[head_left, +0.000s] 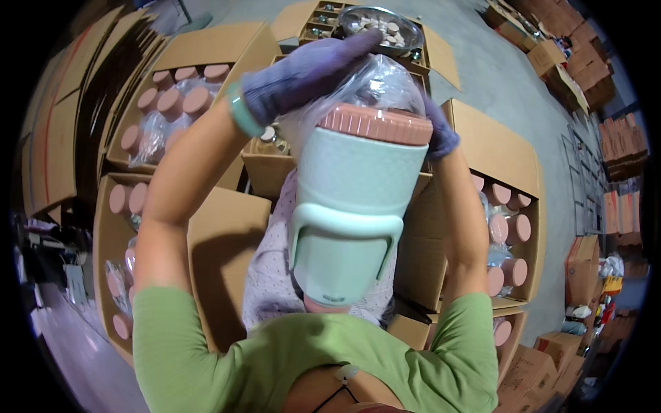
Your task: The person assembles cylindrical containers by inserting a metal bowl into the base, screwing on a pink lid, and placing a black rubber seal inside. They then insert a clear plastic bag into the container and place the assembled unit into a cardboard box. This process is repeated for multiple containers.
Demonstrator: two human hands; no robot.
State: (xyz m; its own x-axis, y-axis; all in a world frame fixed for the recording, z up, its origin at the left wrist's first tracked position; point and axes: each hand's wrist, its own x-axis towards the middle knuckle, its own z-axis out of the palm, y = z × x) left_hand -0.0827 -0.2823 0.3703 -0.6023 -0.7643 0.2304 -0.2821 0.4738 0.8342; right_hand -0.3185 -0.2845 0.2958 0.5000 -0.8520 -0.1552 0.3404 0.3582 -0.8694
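A mint-green, pink-lidded tapered cup (354,182) is near, between brown cardboard boxes (213,51) left and right holding pink-topped cylinders (171,103); a round silvery metal bowl (411,36) rests on a far brown compartmented cardboard box (441,58).

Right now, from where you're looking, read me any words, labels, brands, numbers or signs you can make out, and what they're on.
No text reads clearly.
Mint cup: a small dark mark near its lower end, too small to read.
Cardboard box at the lower right: dark printed marks, too small and blurred to read.
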